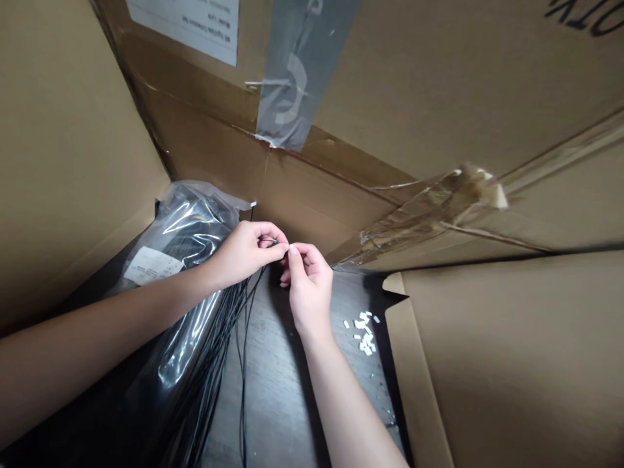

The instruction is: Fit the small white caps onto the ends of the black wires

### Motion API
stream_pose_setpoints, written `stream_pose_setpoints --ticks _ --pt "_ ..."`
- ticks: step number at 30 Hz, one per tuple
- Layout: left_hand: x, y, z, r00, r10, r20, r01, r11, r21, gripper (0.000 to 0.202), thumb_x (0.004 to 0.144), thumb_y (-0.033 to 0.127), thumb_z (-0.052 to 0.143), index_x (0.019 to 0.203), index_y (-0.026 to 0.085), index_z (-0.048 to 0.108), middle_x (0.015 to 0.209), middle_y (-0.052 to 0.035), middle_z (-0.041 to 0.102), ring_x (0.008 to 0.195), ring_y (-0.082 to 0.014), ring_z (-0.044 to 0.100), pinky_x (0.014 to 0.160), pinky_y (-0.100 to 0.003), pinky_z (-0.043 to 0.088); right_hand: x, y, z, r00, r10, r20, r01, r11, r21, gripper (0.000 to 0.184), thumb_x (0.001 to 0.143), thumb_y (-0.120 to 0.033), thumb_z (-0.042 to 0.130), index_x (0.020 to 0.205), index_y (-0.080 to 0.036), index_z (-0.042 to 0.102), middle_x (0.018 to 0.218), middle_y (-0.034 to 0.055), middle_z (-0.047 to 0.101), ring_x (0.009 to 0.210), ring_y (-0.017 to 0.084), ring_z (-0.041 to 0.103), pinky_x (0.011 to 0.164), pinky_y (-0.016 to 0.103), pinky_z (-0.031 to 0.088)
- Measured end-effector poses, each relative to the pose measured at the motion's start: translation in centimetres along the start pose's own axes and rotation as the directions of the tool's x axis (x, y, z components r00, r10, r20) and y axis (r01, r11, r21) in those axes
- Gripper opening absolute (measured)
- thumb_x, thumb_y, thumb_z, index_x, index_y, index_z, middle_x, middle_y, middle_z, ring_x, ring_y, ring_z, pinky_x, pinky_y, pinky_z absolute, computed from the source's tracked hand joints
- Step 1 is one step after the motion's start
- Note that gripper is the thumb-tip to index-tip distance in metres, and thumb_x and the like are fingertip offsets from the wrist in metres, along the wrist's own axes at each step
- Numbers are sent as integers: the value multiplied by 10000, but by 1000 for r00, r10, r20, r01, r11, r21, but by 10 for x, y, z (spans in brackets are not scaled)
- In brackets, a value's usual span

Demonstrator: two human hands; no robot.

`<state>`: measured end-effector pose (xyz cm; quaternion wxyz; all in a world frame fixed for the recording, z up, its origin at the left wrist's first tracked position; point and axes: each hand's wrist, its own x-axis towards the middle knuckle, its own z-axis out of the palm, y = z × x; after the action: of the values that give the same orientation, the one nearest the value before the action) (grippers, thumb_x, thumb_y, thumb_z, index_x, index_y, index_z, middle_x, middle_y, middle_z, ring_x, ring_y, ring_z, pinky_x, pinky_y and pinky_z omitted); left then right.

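My left hand point(253, 250) is closed in a pinch on the end of a thin black cable point(266, 242). Its fingertips meet those of my right hand point(311, 279), which pinches a tiny white connector housing point(291, 246). Whether the cable end sits inside the white piece is too small to tell. Below my left hand a bundle of black cables point(219, 364) runs toward the bottom of the view. Behind that hand another cable end with a white tip point(253, 205) sticks up. To the right of my right forearm lies a loose pile of small white pieces point(364, 333).
A clear plastic bag point(195, 208) of dark cables, with a white label point(153, 265), lies on the left of the grey table point(273, 390). A large taped cardboard box point(414, 97) stands behind. Cardboard rises at the left point(63, 149) and right point(517, 351).
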<state>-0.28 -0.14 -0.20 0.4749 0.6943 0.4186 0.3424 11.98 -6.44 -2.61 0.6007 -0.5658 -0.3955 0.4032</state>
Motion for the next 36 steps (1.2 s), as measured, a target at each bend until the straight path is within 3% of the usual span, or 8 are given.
stream_pose_setpoints --ticks 9,15,21,30,36 --pt "2 -1 -1 999 -17 44 18 999 -32 114 750 244 655 734 144 709 572 52 414 539 -78 366 522 -230 293 1 0 -1 999 7 37 -8 1000 17 195 867 -380 553 813 -194 580 664 -45 548 465 70 463 430 197 400" --pt "2 0 -1 998 -33 57 36 998 -55 103 737 230 643 711 147 700 565 34 491 537 -86 400 516 -231 305 2 -1 -2 996 13 91 -19 998 63 195 878 -379 557 820 -194 581 671 -46 550 482 68 475 433 185 396" --pt "2 0 -1 999 -18 34 19 999 -37 88 720 216 642 714 145 692 549 52 433 523 -81 372 511 -228 297 4 -1 -4 991 25 130 -31 998 45 206 883 -389 549 821 -194 570 670 -49 548 490 66 481 438 177 397" --pt "-1 4 -1 999 -45 20 45 998 33 98 734 218 634 729 129 673 539 70 380 520 -72 296 505 -228 236 0 0 -2 998 -9 62 13 998 -59 218 877 -398 538 811 -193 567 641 -49 535 466 81 480 431 202 407" --pt "-1 0 -1 999 -22 27 20 999 48 110 743 221 631 752 129 691 551 70 357 524 -71 294 508 -230 225 1 3 -3 997 -16 77 27 988 -149 245 906 -421 494 829 -199 561 642 -51 540 459 86 485 444 215 416"
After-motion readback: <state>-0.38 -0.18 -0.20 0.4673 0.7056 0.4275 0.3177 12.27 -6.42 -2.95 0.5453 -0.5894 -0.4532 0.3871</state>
